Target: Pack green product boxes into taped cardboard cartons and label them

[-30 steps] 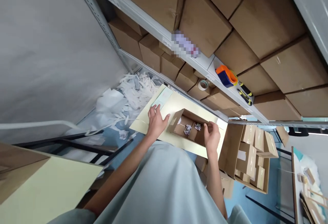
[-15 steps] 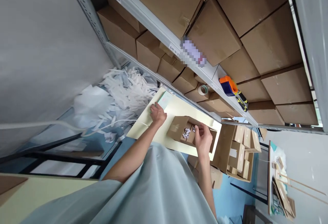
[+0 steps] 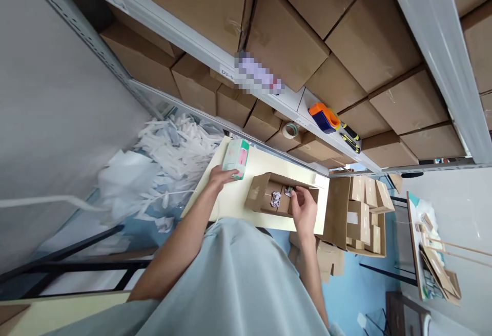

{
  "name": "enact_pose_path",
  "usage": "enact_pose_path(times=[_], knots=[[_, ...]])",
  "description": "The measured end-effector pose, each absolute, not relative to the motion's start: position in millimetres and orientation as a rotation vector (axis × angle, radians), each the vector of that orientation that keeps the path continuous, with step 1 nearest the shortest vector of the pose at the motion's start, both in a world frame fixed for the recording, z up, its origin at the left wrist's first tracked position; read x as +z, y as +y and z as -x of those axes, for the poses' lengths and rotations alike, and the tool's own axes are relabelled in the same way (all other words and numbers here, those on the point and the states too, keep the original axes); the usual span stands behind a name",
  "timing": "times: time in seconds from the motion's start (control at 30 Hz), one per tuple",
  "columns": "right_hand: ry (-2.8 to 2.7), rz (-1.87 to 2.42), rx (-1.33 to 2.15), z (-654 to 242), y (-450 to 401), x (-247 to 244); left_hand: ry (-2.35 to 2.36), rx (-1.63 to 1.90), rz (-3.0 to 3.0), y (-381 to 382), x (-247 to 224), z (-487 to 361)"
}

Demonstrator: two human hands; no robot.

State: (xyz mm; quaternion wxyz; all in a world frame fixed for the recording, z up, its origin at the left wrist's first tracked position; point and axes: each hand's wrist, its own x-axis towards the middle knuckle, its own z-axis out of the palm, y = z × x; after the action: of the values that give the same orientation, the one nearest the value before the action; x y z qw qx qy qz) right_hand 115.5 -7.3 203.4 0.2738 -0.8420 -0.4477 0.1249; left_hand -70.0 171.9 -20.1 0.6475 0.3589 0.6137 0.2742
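My left hand grips the near end of a small white-and-green box with a pink patch, tilted over the left part of the pale table. To its right, an open cardboard box stands on the same table. Inside it lies a crumpled wad of printed paper. My right hand reaches over the box's right part with thumb and fingers curled together at a second crumpled paper wad. The fingers partly cover that wad.
Shelves with stacked cartons rise behind the table. An orange-and-blue tape dispenser, a yellow-black cutter and a tape roll sit there. White scraps pile up at left. A large carton of small boxes stands at right.
My left hand has taken hold of the white-and-green box and tilted it up towards me. My right hand stays over the cardboard box. The view has shifted slightly.
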Motion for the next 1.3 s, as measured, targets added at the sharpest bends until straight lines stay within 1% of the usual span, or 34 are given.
enact_pose_path(times=[0.07, 0.13, 0.2, 0.27, 0.4, 0.47, 0.53, 0.6, 0.67, 0.77, 0.87, 1.03, 1.13, 1.3], knots=[[-1.215, 2.253, 0.342, -125, -8, 207, 1.325, 0.619, -0.776, 165, -4, 71], [-1.247, 2.212, 0.349, -134, -7, 213, 1.290, 0.689, -0.764, 156, 21, 73], [-1.292, 2.148, 0.339, -143, -7, 220, 1.256, 0.823, -0.864, 147, 54, 76], [-1.328, 2.087, 0.290, -151, -7, 230, 1.207, 0.876, -1.091, 139, 95, 78], [-1.413, 2.005, 0.166, -173, -13, 254, 1.101, 0.771, -1.520, 122, 175, 71], [-1.506, 2.000, 0.156, -188, -22, 264, 1.055, 0.693, -1.760, 110, 201, 61], [-1.619, 2.046, 0.214, -207, -35, 268, 0.988, 0.591, -1.953, 95, 212, 47], [-1.728, 2.139, 0.333, -225, -50, 264, 0.923, 0.482, -2.076, 80, 209, 32], [-1.806, 2.260, 0.464, -241, -63, 251, 0.885, 0.382, -2.145, 67, 195, 17], [-1.878, 2.459, 0.607, -256, -71, 220, 0.879, 0.265, -2.187, 55, 165, -6], [-1.995, 2.599, 0.640, -261, -65, 188, 0.900, 0.150, -2.219, 56, 132, -27], [-2.227, 2.624, 0.527, -254, -34, 149, 0.984, -0.162, -2.308, 72, 89, -52], [-2.262, 2.650, 0.639, -248, -11, 132, 1.055, -0.301, -2.319, 79, 69, -64], [-2.127, 2.676, 0.811, -239, 21, 108, 1.048, -0.388, -2.350, 89, 43, -87]])
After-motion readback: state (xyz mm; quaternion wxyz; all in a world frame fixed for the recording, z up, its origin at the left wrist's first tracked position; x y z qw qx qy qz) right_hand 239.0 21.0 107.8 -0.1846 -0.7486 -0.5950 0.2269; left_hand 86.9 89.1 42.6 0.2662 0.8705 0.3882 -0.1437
